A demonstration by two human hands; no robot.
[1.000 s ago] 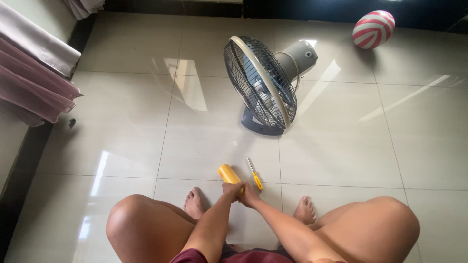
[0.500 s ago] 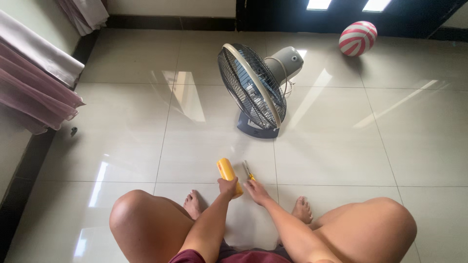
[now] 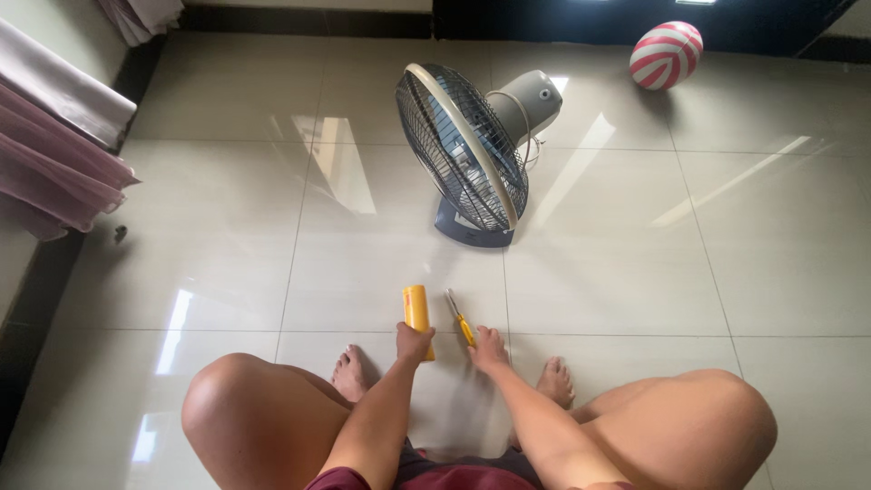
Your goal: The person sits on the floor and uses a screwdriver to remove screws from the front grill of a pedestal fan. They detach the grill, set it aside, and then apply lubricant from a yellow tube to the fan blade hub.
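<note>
Yellow cylinder (image 3: 417,318) clasped in left hand (image 3: 415,343); screwdriver (image 3: 460,319) handle half-hidden under right hand (image 3: 489,349), grip unclear

One fan (image 3: 472,154), one ball (image 3: 666,54), one yellow cylinder (image 3: 416,313), one screwdriver (image 3: 460,319).

A yellow can (image 3: 417,318), cylindrical and smooth-sided, lies on the glossy beige tile floor, its length running away from the seated person, its near end gripped in the left hand (image 3: 414,343). Just beside it to the right lies a slim screwdriver (image 3: 459,318) with a yellow handle, metal shaft angled up and leftward, the right hand (image 3: 490,348) touching its handle end.
</note>
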